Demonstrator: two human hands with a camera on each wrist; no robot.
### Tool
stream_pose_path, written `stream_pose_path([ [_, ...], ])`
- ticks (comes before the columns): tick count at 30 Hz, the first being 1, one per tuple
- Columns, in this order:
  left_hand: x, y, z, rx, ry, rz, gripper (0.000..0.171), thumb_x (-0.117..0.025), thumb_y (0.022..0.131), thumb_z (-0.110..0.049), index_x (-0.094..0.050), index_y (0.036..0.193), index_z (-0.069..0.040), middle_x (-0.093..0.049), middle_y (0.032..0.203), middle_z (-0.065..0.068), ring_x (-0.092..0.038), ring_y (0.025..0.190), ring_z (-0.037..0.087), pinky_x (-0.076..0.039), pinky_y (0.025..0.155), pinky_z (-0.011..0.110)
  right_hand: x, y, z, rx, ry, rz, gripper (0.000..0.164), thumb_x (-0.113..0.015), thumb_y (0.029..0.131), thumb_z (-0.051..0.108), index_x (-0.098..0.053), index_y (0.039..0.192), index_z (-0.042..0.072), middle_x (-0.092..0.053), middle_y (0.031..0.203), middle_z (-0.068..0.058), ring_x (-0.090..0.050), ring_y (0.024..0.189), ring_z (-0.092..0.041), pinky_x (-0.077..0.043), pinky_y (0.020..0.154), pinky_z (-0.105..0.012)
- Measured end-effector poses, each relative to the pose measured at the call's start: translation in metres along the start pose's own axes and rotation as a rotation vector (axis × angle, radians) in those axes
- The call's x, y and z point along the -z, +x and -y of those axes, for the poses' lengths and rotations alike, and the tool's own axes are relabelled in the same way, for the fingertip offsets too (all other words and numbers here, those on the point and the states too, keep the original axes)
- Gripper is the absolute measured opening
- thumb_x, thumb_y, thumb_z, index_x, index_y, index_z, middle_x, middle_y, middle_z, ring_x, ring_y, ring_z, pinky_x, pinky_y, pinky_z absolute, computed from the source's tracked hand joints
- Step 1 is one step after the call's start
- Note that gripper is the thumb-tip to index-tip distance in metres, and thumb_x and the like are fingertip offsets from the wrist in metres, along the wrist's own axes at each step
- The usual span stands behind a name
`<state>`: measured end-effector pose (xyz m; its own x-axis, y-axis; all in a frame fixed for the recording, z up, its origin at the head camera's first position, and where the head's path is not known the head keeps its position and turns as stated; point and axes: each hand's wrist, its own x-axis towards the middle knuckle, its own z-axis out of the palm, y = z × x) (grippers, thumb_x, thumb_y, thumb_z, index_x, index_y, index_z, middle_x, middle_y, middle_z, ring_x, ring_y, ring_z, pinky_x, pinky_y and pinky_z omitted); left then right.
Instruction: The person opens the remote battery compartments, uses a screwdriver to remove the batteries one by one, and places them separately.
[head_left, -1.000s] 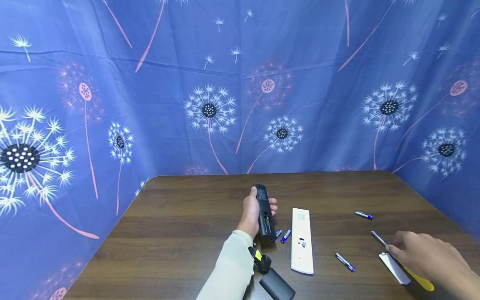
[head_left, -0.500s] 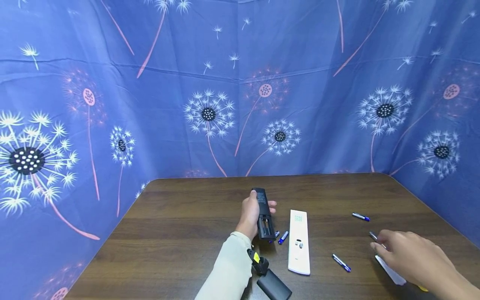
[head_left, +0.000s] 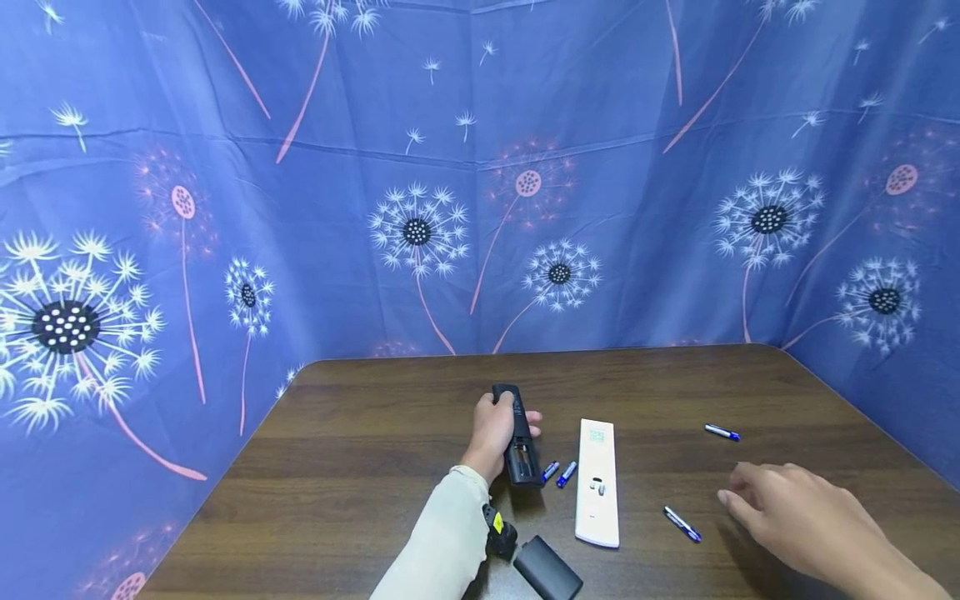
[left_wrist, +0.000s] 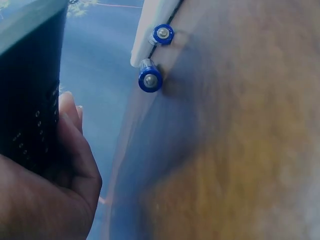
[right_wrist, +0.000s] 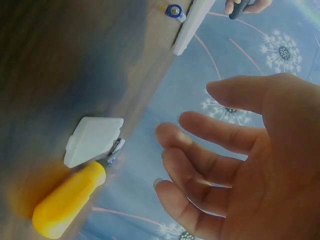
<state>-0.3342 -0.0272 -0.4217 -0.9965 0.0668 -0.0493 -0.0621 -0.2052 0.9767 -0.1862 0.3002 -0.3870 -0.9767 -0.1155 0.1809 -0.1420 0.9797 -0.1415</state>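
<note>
My left hand (head_left: pixel 491 433) grips a black remote control (head_left: pixel 520 427) with its back facing up and the battery compartment uncovered. In the left wrist view the fingers wrap round the remote's dark body (left_wrist: pixel 30 95). Two blue-and-silver batteries (head_left: pixel 566 474) lie just right of it. My right hand (head_left: pixel 795 508) hovers over the table's right side, fingers loosely bent and holding nothing. A screwdriver with a yellow handle (right_wrist: pixel 70 200) and a small white cover (right_wrist: pixel 94 140) lie on the table in the right wrist view; in the head view the right hand and arm hide them.
A long white device (head_left: pixel 596 521) with a QR sticker lies mid-table. Nearer the front is a black cover piece (head_left: pixel 547 568). Two more batteries lie to the right, one farther back (head_left: pixel 722 432) and one nearer (head_left: pixel 682 524). A blue dandelion-print curtain (head_left: pixel 480 167) hangs behind.
My right hand has come away from the screwdriver and moved a little left, its fingers now bare. The left hand and remote control have shifted slightly left.
</note>
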Motion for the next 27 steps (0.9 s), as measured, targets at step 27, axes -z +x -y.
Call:
stream_pose_path([
  [27,0.017,-0.017,-0.006,-0.032,0.330,0.010,0.027,-0.060,0.097,-0.013,-0.058,0.121,-0.002,-0.064,0.099,0.016,-0.067,0.079,0.026,-0.057,0.060,0.038,-0.014,-0.015,0.014,0.070,-0.046,-0.129,0.015,-0.079,0.085,0.035,-0.066,0.089,0.029,-0.059,0.078,0.013,-0.060,0.072,-0.014,-0.047,0.055,-0.045],
])
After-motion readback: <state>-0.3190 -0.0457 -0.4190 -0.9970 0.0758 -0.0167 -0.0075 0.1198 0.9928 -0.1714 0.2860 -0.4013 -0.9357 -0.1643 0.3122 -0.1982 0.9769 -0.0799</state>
